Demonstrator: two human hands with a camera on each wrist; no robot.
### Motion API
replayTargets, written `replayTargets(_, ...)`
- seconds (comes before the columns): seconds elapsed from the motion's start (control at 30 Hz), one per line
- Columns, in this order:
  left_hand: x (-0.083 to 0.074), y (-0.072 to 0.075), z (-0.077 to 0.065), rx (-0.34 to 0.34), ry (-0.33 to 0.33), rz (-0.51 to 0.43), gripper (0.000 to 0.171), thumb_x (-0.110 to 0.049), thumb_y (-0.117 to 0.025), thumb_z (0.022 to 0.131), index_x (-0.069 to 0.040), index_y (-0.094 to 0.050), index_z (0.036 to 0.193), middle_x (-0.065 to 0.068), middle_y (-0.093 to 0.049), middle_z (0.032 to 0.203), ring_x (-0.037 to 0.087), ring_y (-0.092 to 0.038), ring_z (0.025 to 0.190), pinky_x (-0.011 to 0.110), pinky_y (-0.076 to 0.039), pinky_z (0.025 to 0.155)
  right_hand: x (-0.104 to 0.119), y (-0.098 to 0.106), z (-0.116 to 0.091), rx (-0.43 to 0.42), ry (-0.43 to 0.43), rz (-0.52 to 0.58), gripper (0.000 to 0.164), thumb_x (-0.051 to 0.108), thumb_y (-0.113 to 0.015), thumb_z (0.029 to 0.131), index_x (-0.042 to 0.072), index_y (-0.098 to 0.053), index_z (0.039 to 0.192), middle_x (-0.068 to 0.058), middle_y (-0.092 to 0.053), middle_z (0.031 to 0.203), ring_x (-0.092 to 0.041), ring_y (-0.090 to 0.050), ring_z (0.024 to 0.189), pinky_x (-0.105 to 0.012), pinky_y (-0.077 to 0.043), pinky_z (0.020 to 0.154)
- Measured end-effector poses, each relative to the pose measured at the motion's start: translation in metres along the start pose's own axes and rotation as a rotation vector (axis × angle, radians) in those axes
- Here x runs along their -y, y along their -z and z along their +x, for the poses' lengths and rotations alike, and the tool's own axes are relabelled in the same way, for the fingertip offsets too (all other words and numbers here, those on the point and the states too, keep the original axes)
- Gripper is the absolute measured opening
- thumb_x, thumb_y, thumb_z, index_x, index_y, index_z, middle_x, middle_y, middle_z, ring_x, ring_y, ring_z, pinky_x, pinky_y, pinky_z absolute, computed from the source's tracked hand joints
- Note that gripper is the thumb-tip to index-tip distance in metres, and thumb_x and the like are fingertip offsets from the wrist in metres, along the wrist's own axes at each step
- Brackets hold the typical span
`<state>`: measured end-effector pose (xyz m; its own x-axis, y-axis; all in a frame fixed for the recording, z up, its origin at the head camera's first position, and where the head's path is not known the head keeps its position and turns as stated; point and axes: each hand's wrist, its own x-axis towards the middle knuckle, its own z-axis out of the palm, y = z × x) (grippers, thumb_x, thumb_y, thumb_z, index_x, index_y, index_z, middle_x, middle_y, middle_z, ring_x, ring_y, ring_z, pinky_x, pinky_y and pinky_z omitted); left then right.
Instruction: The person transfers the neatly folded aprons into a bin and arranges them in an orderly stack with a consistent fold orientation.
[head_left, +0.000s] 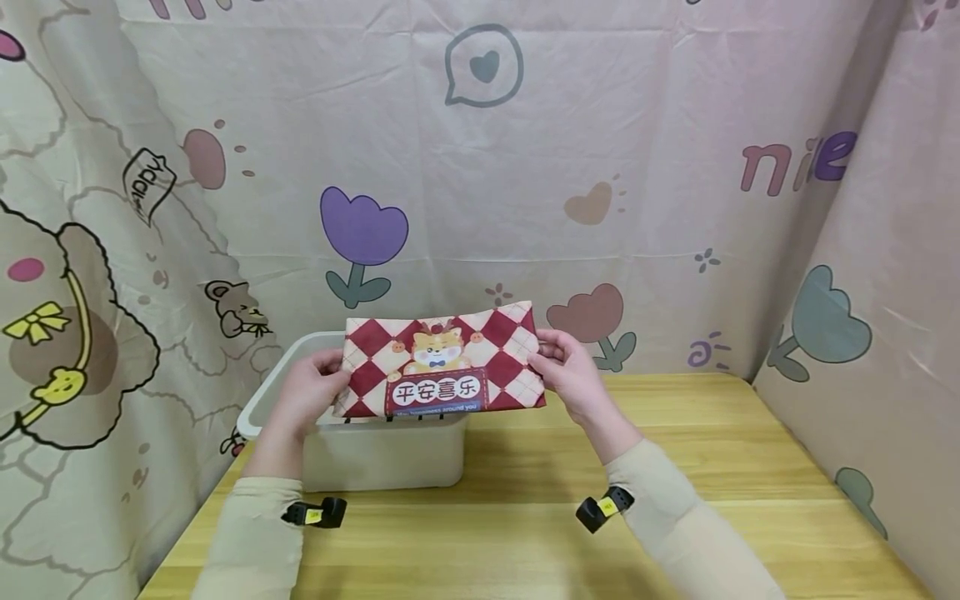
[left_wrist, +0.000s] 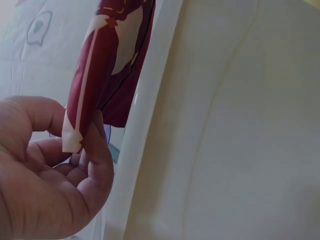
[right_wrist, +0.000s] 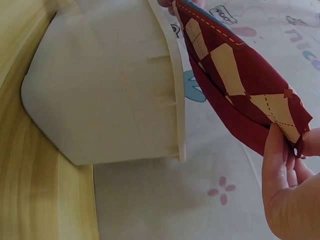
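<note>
Both hands hold up a folded cloth [head_left: 367, 337] with red and cream diamonds, a cartoon animal and printed lettering. My left hand [head_left: 311, 387] pinches its left edge between thumb and fingers. On the opposite side, my right hand [head_left: 570, 375] pinches the right edge. The cloth is stretched between them, its printed face toward me. From below, the cloth [right_wrist: 240, 100] shows two layers with a dark gap along the lower edge. Behind and under it stands a white plastic bin [head_left: 382, 458], whose inside is mostly hidden by the cloth.
The bin stands on the left part of a wooden table [head_left: 675, 467]. A printed curtain [head_left: 480, 192] hangs behind the table and along both sides. A black strapped device [head_left: 315, 512] sits on the left wrist, another device [head_left: 606, 507] on the right.
</note>
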<state>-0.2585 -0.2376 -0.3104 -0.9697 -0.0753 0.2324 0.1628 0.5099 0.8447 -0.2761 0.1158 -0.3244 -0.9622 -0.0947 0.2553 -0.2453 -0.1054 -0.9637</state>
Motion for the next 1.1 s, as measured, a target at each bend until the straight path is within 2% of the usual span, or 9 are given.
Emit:
replayTargets(0.1, 0.003, 0.008, 0.001, 0.0, 0.013, 0.039, 0.039, -0.004, -0.052, 0.095, 0.012, -0.055, 0.13, 0.015, -0.059, 0.097, 0.018, -0.051, 0.084, 0.022, -0.046, 0.063, -0.001, -0.009, 0.005, 0.008, 0.004, 0.014, 0.043, -0.006, -0.057, 0.094, -0.012, -0.046, 0.135, -0.008, -0.055, 0.097, -0.01, -0.058, 0.08, -0.023, -0.055, 0.063)
replayTargets(0.27, 0.008, 0.022, 0.003, 0.013, 0.037, 0.046, 0.039, -0.006, -0.051, 0.097, 0.012, -0.053, 0.131, 0.017, -0.056, 0.099, 0.019, -0.05, 0.083, 0.023, -0.048, 0.058, -0.003, -0.025, 0.012, 0.025, 0.001, 0.036, 0.042, -0.006, -0.058, 0.093, -0.012, -0.047, 0.134, -0.01, -0.056, 0.096, -0.011, -0.058, 0.078, -0.022, -0.054, 0.061)
replayTargets(0.47, 0.016, 0.036, 0.004, 0.015, 0.082, 0.057, 0.043, -0.008, -0.049, 0.099, 0.014, -0.048, 0.135, 0.025, -0.056, 0.113, 0.02, -0.052, 0.088, 0.023, -0.05, 0.062, -0.004, -0.046, 0.018, 0.033, -0.004, 0.061, 0.04, -0.009, -0.057, 0.092, -0.011, -0.049, 0.131, -0.011, -0.057, 0.096, -0.012, -0.058, 0.076, -0.022, -0.053, 0.059)
replayTargets(0.67, 0.027, 0.049, 0.008, 0.004, 0.105, 0.086, 0.044, -0.007, -0.05, 0.098, 0.016, -0.047, 0.135, 0.027, -0.056, 0.114, 0.013, -0.053, 0.082, 0.023, -0.049, 0.061, -0.008, -0.062, 0.023, 0.047, -0.017, 0.055, 0.038, -0.009, -0.058, 0.092, -0.011, -0.05, 0.13, -0.012, -0.056, 0.096, -0.013, -0.057, 0.075, -0.023, -0.053, 0.058)
replayTargets(0.87, 0.032, 0.058, 0.011, -0.001, 0.079, 0.129, 0.043, -0.004, -0.052, 0.095, 0.019, -0.048, 0.132, 0.033, -0.055, 0.117, 0.01, -0.052, 0.082, 0.02, -0.048, 0.063, -0.011, -0.073, 0.028, 0.044, -0.039, 0.051, 0.037, -0.008, -0.058, 0.092, -0.011, -0.051, 0.128, -0.011, -0.056, 0.094, -0.014, -0.056, 0.076, -0.025, -0.053, 0.059)
replayTargets(1.1, 0.033, 0.066, 0.015, -0.015, 0.121, 0.162, 0.045, -0.005, -0.053, 0.094, 0.018, -0.049, 0.132, 0.034, -0.054, 0.12, 0.013, -0.051, 0.082, 0.02, -0.047, 0.061, -0.016, -0.084, 0.036, 0.046, -0.052, 0.004, 0.037, -0.007, -0.059, 0.092, -0.01, -0.052, 0.128, -0.009, -0.055, 0.092, -0.015, -0.055, 0.076, -0.026, -0.054, 0.059)
